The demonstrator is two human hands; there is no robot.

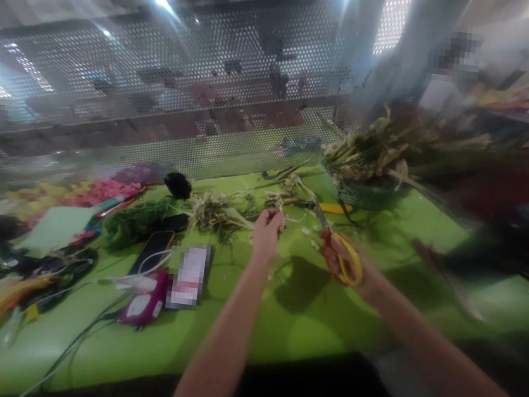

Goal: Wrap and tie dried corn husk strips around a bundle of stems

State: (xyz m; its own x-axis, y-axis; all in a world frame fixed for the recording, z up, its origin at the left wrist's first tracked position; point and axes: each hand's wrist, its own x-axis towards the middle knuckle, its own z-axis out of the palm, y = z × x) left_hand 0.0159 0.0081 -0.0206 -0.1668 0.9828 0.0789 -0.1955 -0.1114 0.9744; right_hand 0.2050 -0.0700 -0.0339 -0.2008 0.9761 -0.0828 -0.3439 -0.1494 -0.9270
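My right hand (334, 257) is wrapped round a pair of scissors (355, 263) with yellow and red handles, blades pointing up and left. My left hand (268, 224) is closed in a pinch on a bit of dried plant (283, 225), partly hidden by the fingers. Just left of it lies a loose pile of pale dried stalks (217, 212) on the green table cover (296, 336). Beyond my hands sits a yellow-handled tool (335, 208). A few pale scraps (312, 234) lie between my hands.
At the back right a green basket (365, 194) holds a heap of dried stalks. To the left are phones (153, 251), a magenta device (145, 299) with cables, green fibre (132, 225) and pink material (110, 192). A perforated metal screen (160, 104) stands behind; a blurred person (443, 94) is at far right.
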